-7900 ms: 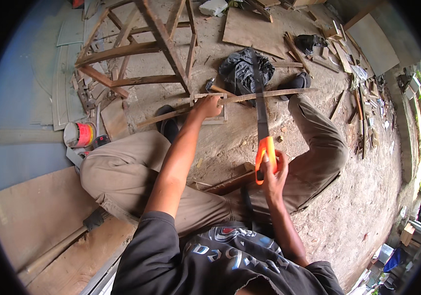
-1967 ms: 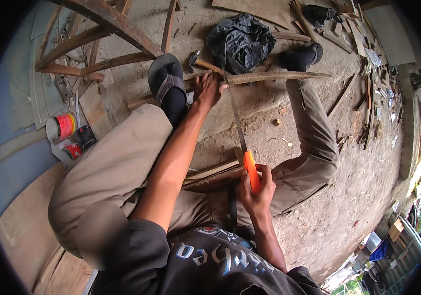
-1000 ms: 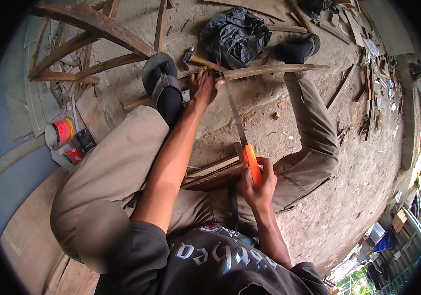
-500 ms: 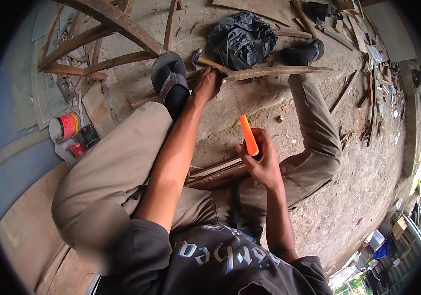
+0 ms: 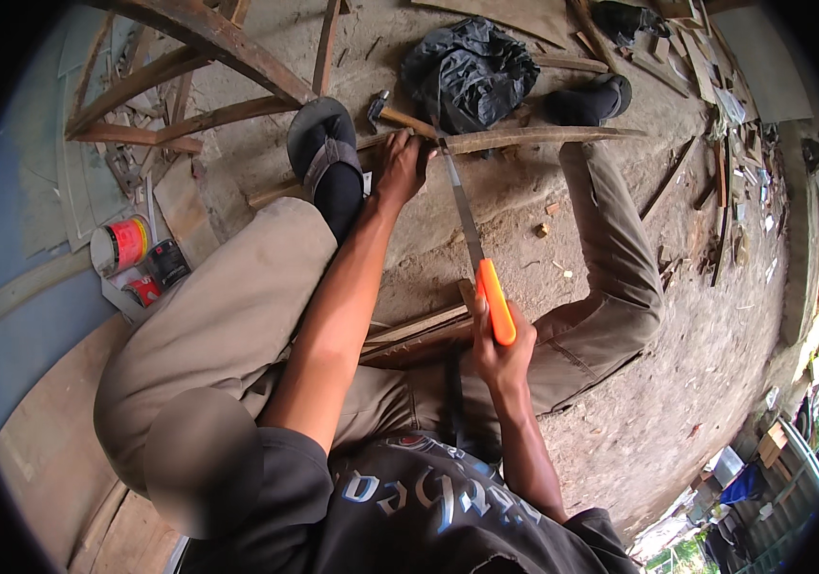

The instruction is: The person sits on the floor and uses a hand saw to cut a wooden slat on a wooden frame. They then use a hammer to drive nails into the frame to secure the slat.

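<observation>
My right hand [image 5: 505, 346] is closed round the orange handle of a hand saw [image 5: 495, 297]. Its narrow metal blade runs forward, and the far end meets a long wooden strip [image 5: 543, 137] near my left hand. That strip lies crosswise in front of me, by both my feet. My left hand [image 5: 403, 170] is closed over the strip just left of the blade, pressing it in place; its fingertips are partly hidden. A hammer [image 5: 407, 119] with a wooden handle lies just beyond my left hand.
A black plastic bag [image 5: 469, 75] sits beyond the strip. At the far left stands a wooden frame [image 5: 223, 120]. Paint cans [image 5: 122, 244] are beside my left knee. Scrap wood [image 5: 721, 206] litters the ground at right, and boards [image 5: 419, 335] lie between my legs.
My right hand has drawn the saw back toward me and slightly right, so more of the blade shows. My left hand stays on the wooden strip.
</observation>
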Tool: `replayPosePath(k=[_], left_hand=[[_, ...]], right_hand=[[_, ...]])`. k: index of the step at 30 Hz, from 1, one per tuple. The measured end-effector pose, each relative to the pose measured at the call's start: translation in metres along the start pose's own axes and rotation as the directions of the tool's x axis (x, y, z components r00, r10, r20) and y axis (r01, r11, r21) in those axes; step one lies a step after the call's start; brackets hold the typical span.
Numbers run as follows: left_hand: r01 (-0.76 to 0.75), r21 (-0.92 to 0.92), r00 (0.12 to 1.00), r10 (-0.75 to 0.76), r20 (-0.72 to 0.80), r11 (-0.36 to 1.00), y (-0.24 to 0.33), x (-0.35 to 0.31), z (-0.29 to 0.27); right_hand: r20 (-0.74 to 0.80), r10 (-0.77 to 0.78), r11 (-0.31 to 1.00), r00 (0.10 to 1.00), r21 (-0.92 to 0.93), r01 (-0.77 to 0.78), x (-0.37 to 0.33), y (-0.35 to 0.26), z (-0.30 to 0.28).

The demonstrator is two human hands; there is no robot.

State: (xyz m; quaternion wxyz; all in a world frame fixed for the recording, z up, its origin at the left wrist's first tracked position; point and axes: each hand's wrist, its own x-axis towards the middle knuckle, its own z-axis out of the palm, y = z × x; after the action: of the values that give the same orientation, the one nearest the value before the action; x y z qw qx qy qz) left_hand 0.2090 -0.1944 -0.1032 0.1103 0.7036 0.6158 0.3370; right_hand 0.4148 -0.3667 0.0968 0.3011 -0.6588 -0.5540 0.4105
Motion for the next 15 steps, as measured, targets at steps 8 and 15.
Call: replayPosePath(k=[8,15], left_hand=[[0.066,0.072,0.998,-0.065,-0.011,0.995,0.011,0.009,-0.005],[0.018,-0.004,1.0,-0.018,0.015,1.0,0.009,0.007,-0.006]], right_hand=[[0.035,0.0,0.999,0.999,-0.044,0.001,0.025,-0.032,0.004],[0.041,-0.047,0.996,0.998,-0.069,0.05,0.014,-0.014,-0.008]])
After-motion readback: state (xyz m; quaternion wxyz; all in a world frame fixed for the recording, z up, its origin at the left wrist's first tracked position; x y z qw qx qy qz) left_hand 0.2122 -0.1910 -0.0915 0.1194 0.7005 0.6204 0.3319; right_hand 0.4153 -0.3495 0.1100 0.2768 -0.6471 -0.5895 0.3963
